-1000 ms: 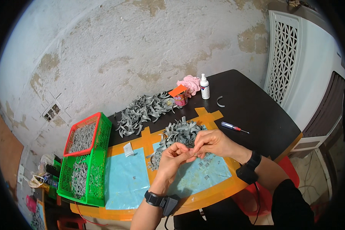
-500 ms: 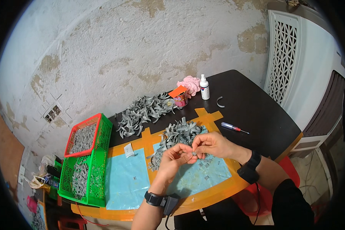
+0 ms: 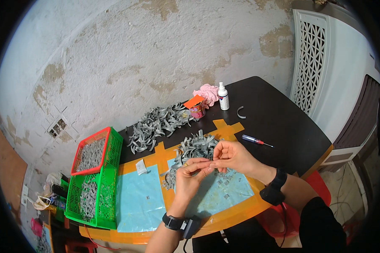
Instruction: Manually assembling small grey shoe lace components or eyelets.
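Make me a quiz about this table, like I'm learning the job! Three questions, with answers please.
1. True or false: the screwdriver lies farther right than the white bottle.
2. Where do the left hand and right hand meet? A) At the wall B) By the nearer pile of grey strips C) Under the table
3. Fill in the colour: the red basket holds many small ____ pieces.

Key: 1. True 2. B 3. grey

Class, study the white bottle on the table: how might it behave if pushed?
The white bottle would probably tip if pushed near its top, being tall and narrow. Pushed low, it may slide instead, since the black tabletop looks smooth.
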{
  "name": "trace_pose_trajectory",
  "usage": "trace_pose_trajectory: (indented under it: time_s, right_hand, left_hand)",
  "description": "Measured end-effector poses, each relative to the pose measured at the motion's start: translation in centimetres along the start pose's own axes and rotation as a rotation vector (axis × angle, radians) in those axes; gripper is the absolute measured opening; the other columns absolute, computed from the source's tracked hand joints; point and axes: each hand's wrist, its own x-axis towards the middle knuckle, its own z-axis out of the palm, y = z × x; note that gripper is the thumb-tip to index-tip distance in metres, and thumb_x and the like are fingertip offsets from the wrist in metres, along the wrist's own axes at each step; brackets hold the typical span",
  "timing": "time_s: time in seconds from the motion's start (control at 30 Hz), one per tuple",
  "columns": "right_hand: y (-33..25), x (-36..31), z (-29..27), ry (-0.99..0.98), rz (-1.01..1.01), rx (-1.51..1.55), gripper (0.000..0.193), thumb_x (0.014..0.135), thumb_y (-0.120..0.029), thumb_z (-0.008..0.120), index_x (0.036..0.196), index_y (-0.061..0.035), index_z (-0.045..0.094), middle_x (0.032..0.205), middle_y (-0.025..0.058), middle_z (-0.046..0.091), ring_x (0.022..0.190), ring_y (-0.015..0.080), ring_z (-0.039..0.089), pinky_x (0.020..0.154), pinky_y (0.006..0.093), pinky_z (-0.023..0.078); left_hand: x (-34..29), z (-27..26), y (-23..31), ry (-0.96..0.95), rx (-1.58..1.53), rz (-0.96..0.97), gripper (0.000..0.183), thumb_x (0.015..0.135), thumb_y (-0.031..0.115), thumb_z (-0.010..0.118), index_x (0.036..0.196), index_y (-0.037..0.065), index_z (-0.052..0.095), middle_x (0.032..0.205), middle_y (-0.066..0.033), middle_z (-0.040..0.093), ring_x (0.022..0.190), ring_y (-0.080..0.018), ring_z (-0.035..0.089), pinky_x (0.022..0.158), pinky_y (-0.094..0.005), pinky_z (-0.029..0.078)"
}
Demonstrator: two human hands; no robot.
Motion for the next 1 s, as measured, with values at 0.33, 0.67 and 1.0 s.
trace_pose_trajectory:
  time_s: [0.33, 0.67, 1.0]
  right_hand:
    - [-0.5, -0.1, 1.3, 0.098, -0.023, 0.075, 0.018, 0.085, -0.008, 0.067, 0.094, -0.0017, 0.053, 0.08, 0.0031, 0.059, 0.068, 0.0098, 0.059, 0.059, 0.0232, 0.048]
    - [1.8, -0.1, 1.2, 0.094, -0.058, -0.097, 0.014, 0.084, -0.008, 0.068, 0.091, -0.0019, 0.056, 0.083, 0.0012, 0.059, 0.073, 0.0074, 0.057, 0.062, 0.023, 0.048]
    - [2.9, -0.2, 1.1, 0.059, -0.059, -0.283, 0.014, 0.084, -0.008, 0.067, 0.088, -0.0006, 0.056, 0.078, 0.003, 0.06, 0.066, 0.0083, 0.058, 0.055, 0.0242, 0.047]
  left_hand:
    - [-0.1, 0.0, 0.3, 0.118, -0.309, -0.161, 0.016, 0.085, 0.006, 0.066, 0.1, 0.002, 0.069, 0.094, -0.0041, 0.066, 0.082, -0.0126, 0.062, 0.075, -0.0243, 0.051]
    - [0.0, 0.1, 0.3, 0.104, -0.311, -0.227, 0.013, 0.088, 0.011, 0.064, 0.099, 0.004, 0.068, 0.094, -0.002, 0.066, 0.086, -0.0089, 0.059, 0.08, -0.0242, 0.047]
    - [0.0, 0.0, -1.4, 0.051, -0.128, -0.085, 0.012, 0.092, 0.01, 0.059, 0.098, 0.0, 0.059, 0.093, -0.0012, 0.059, 0.083, -0.0079, 0.054, 0.074, -0.0207, 0.043]
